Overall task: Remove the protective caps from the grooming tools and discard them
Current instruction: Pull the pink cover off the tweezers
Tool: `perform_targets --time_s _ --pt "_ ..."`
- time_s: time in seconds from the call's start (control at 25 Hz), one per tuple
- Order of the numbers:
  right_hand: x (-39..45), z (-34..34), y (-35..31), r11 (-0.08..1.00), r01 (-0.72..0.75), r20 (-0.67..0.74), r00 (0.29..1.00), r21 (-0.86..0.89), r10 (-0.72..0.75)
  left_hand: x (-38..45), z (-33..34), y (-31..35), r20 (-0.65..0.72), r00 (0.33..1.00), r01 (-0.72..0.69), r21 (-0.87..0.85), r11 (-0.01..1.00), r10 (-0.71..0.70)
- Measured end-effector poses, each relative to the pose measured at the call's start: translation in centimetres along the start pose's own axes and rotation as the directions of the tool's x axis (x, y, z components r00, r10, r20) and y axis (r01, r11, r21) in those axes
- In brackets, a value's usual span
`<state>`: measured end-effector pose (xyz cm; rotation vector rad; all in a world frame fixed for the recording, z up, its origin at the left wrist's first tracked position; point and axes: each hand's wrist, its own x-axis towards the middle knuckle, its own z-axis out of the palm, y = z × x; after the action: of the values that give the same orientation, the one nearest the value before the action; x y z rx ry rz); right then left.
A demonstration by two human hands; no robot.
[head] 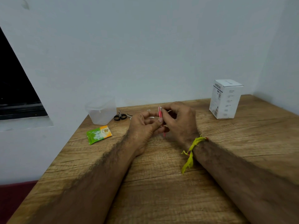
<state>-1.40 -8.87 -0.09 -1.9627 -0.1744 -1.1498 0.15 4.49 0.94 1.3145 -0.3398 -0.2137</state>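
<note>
Wooden table (161, 183) against pale wall (145, 54), dark window (14, 88) at left

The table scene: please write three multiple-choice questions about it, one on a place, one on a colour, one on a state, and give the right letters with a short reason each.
1. Where is the white box standing?
A. at the far right of the table
B. inside the plastic container
C. on the floor

2. What colour is the tool held between the hands?
A. blue
B. pink-red
C. black

3. What is the state of the clear plastic container?
A. lying on its side
B. upright, lid shut
C. upright, with no lid on

Answers:
1 A, the box stands on the wood near the right wall corner.
2 B, a thin pink-red tool shows between the left hand and the right hand, both holding it.
3 C, its rim is open and it stands by the scissors.
</note>
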Motion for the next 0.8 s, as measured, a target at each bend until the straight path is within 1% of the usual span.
perform_targets --time_s 0.2,0.28,0.48,0.8 --pt "-0.1 -0.1 0.4 0.977 0.175 -0.001 0.984 -0.124 -0.176 0.1 -0.1 0.0 0.004 1.0 0.006 -0.003 1.0 -0.006" --pt "0.1 -0.1 0.7 0.962 0.208 -0.003 0.977 -0.178 -0.212 0.3 -0.2 0.0 0.003 1.0 0.028 0.004 1.0 -0.028" --pt "0.0 0.3 1.0 0.943 0.253 0.051 0.968 -0.217 -0.248 0.6 -0.2 -0.2 -0.008 0.999 0.04 -0.037 0.998 -0.041" --pt "0.1 0.0 1.2 0.948 0.265 0.074 0.964 -0.175 -0.256 0.8 -0.5 -0.1 0.01 0.997 0.081 -0.053 0.995 -0.08"
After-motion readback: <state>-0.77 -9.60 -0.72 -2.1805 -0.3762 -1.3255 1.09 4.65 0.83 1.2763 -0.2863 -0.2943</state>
